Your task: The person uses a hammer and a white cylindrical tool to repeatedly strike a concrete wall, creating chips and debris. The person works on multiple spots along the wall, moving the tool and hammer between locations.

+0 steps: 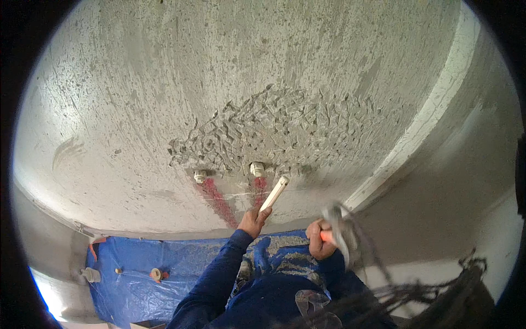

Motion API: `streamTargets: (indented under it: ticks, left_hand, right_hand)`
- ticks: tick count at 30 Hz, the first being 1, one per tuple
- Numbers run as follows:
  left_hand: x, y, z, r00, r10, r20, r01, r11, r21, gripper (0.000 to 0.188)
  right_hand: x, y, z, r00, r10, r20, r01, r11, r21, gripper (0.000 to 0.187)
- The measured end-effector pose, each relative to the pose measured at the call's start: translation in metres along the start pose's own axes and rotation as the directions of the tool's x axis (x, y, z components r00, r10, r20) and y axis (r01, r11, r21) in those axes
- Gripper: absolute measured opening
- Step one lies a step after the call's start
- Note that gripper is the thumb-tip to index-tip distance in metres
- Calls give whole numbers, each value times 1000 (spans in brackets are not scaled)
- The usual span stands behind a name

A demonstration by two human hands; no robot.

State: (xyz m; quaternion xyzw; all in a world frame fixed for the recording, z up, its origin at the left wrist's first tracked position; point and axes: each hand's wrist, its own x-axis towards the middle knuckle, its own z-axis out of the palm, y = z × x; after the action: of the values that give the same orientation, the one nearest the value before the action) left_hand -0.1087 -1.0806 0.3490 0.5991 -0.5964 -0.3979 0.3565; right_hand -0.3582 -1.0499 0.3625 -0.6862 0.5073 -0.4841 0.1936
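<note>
My left hand (pixel 252 221) is closed around the lower end of a straight white length of plastic pipe (pixel 273 196). The pipe slants up and right; its upper end lies before the wall (pixel 164 71), just below a chipped, pitted patch (pixel 263 126). Whether it touches the wall cannot be made out. On the right, my right hand (pixel 320 241) grips a hammer with an orange handle (pixel 326 236). The hammer's head (pixel 342 227) is smeared by motion and apart from the pipe. Two white pipe fittings (pixel 256 169) (pixel 200 176) stick out of the wall, left of the pipe's upper end.
Red streaks (pixel 219 203) run down the wall below the fittings. A blue tarp (pixel 131 285) covers the floor, with grey debris (pixel 293 257) on it. A round fitting (pixel 158 274) and a white cup-like piece (pixel 90 275) lie leftward. Dark, blurred strands (pixel 438 290) hang at lower right.
</note>
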Motion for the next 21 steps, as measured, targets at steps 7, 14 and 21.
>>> streamTargets:
  ticks: [7, 14, 21]
  left_hand:
    - [11, -34, 10, 1000, -27, -4, 27, 994, -103, 65]
    - [14, -54, 24, 1000, -15, 8, 15, 993, -117, 80]
    - [-14, 2, 26, 995, -92, 49, 94, 995, -32, 74]
  right_hand:
    - [11, 5, -7, 997, 34, 67, -33, 999, -21, 29]
    - [-8, 26, 8, 994, 50, 92, -58, 995, 83, 32]
    - [-22, -1, -23, 866, 454, 209, -451, 890, -67, 38]
